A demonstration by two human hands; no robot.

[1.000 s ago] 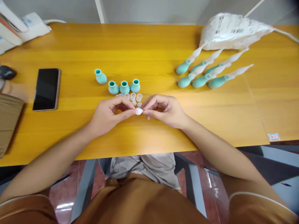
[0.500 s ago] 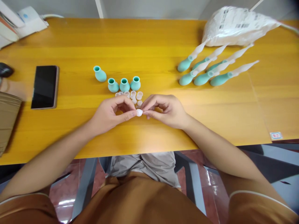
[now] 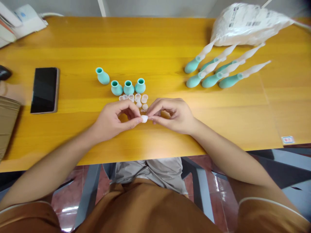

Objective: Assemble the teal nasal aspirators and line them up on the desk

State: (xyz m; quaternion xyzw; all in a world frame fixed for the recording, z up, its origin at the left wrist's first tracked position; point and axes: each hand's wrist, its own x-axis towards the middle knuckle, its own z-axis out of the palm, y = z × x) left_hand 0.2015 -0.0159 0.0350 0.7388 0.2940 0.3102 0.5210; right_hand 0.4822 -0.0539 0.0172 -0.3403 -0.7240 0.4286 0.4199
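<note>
Head view: left hand (image 3: 111, 121) and right hand (image 3: 173, 115) both pinch one small white cap (image 3: 144, 118), perhaps silicone, above the table (image 3: 155, 42), near teal bulbs (image 3: 128, 87).

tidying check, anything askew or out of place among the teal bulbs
One teal bulb sits apart, left of the row of three bulbs, and seems to lean, though the lens may exaggerate that. Nothing spilled or damaged shows. The left hand and right hand pinch a white piece.
</note>
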